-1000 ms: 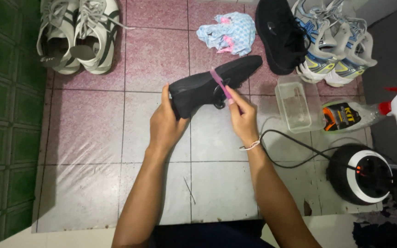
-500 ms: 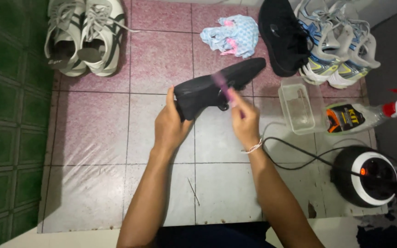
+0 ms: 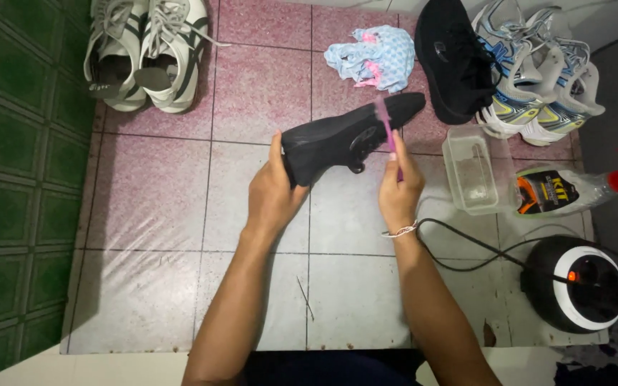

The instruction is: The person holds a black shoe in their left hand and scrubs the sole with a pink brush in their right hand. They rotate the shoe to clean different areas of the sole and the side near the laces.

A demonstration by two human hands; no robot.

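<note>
Gripping a black shoe [image 3: 345, 139] by its heel, the left hand [image 3: 273, 193] steadies it while the right hand [image 3: 400, 189] clasps a pink brush [image 3: 386, 129], whose hard strokes could twist the shoe loose.

The left hand [image 3: 275, 191] hides the black shoe's [image 3: 352, 136] heel. The spray bottle [image 3: 588, 187] runs off the right edge. The white sneakers [image 3: 148, 50] are cropped at the top edge.

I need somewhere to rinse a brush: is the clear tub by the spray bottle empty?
Nearly empty: the clear tub stands upright and lidless, tile showing through.
</note>
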